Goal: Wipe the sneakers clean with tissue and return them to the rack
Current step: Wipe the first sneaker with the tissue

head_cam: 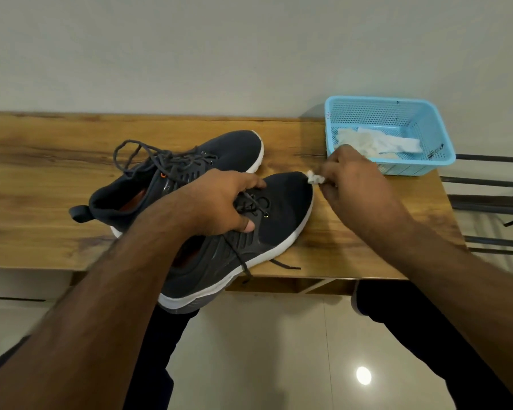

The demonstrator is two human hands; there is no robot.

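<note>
1. Near dark navy knit sneaker with white sole (282,211): lies on the wooden desk (42,179), heel overhanging the front edge.
2. Left hand (219,202): fingers curled over this sneaker's laces, thumb against its side, gripping it.
3. Right hand (353,179): pinches a small crumpled white tissue wad (315,178) touching the sneaker's toe tip.
4. Second matching navy sneaker (231,149): rests just behind the first, laces loose.
5. Light blue perforated plastic basket (436,143): stands at the desk's right end, holding white tissues (397,143).
</note>
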